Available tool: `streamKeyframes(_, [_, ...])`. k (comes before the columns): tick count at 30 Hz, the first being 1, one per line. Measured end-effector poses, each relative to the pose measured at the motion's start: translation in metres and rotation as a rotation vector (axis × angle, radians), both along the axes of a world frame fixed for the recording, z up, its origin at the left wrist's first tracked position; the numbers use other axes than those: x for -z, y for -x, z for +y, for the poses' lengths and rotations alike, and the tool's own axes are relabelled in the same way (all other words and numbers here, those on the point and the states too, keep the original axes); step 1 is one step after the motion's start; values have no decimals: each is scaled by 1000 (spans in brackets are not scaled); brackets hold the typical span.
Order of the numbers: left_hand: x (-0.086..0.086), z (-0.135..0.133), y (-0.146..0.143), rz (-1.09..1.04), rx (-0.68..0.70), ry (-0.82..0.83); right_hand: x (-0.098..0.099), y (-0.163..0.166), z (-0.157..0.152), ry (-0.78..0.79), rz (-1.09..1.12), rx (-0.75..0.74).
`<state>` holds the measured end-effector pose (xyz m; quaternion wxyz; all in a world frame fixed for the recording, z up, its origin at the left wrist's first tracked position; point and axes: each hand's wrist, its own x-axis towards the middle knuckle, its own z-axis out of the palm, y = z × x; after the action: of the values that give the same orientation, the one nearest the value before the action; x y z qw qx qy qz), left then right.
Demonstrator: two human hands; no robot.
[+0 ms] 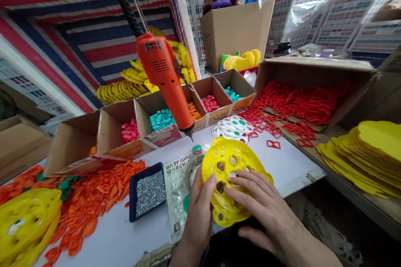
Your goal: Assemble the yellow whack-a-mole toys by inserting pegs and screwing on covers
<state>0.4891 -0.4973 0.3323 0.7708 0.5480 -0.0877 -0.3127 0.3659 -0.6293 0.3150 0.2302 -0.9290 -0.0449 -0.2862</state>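
Observation:
A yellow plastic toy shell (pixel 247 156) with round holes is held up, tilted, over the front of the table. My left hand (pixel 200 204) grips its left edge, thumb on the near face and fingers behind. My right hand (pixel 266 200) lies over the shell's lower right, fingers stretched across the holes and thumb apart below. Behind the shell is a clear plastic piece (pixel 192 171) with green caps, on a printed sheet (pixel 175 200). An orange electric screwdriver (pixel 166 79) hangs above, its tip pointing down at the table.
A dark tray (pixel 133 200) of small screws stands left of the sheet, beside orange plastic parts (pixel 103 192) and yellow shells (pixel 28 221). Cardboard bins (pixel 119 150) of coloured pieces line the back. White discs (pixel 233 127), red frames (pixel 294 100) and stacked yellow sheets (pixel 360 154) lie right.

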Motion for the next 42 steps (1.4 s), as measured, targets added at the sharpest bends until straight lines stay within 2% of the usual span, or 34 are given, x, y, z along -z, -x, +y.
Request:
streamKeyframes(1, [1,6,-4,19,-76,-51,0,1,-1,-28,6,5])
streamKeyframes(3, [4,20,-14,24,-179,-149,2,1,-6,-142,-28,114])
streamKeyframes(6, [9,38,-34,-65,-202,-234,9,-8,-16,-307,59,244])
streamKeyframes(8, [12,44,-47,-215,-169,-284,16,-21,-19,-386,208,202])
streamKeyframes(10, [15,45,-59,-453,-142,-427,22,-35,-18,-434,292,150])
streamKeyframes(12, [17,46,-68,-686,-154,-604,27,-47,-15,-437,288,140])
streamKeyframes(14, [18,46,-75,-808,-170,-712,29,-56,-14,-448,260,164])
streamKeyframes(17, [18,49,-80,-825,-142,-742,25,-64,-16,-468,259,188])
streamKeyframes(22, [18,51,-82,-857,-70,-805,18,-72,-23,-401,312,222])
streamKeyframes(35, [15,45,-92,-905,-8,-858,18,-78,-23,-363,298,218])
streamKeyframes(42, [19,44,-93,-868,18,-848,24,-81,-22,-419,300,234])
